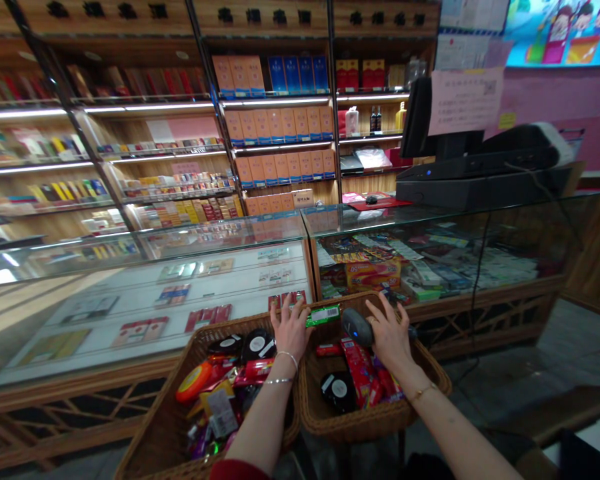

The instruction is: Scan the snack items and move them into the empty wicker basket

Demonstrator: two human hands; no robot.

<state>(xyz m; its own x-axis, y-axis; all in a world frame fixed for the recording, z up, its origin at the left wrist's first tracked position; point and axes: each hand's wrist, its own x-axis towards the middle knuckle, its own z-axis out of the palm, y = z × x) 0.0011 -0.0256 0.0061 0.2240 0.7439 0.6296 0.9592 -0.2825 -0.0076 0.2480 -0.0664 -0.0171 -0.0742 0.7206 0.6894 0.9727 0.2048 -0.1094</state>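
My left hand (291, 328) is over the edge between two wicker baskets, with a green packet (323, 315) at its thumb side, its barcode label facing up. A grey handheld scanner (357, 327) with a blue light is in my right hand (389, 333), with some of its fingers spread. The scanner head is beside the packet. The left basket (155, 427) holds black round containers, an orange round item (194, 383) and red and purple packets. In the right basket (330, 423) lie a black round container (338, 392) and red packets (363, 373).
Behind the baskets stands a glass display counter (240, 247) with a wooden frame. A monitor (417, 120) and a black machine (480, 177) stand on the counter at the right. Shelves of boxes (280, 127) line the back wall. A dark cable hangs down the counter's front.
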